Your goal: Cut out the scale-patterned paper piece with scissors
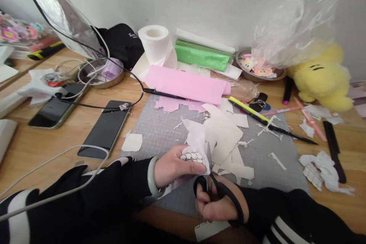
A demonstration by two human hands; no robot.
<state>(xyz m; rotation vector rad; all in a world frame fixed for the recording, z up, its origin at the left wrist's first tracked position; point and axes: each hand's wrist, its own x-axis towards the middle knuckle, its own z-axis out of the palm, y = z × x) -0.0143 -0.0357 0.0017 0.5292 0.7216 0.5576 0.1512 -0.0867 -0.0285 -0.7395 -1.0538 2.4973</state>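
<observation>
Pinched between thumb and fingers of my left hand (171,166) is a white sheet of paper (197,135) with a black scale-like line pattern drawn on it. My right hand (221,200) grips a pair of black-handled scissors (236,202), fingers through the loops. The scissor blades meet the paper's right edge, just beside my left thumb. Both hands are over a grey cutting mat (154,129). Under and behind them lie cream paper offcuts (225,127). Part of the blades is hidden behind the paper.
Two phones (104,129) and a white cable (94,146) lie on the left. Behind the mat are pink paper (185,84), a white roll (156,47) and a green pack (200,54). On the right are a yellow-and-black pen (251,110), crumpled paper (321,171) and a yellow plush toy (321,78).
</observation>
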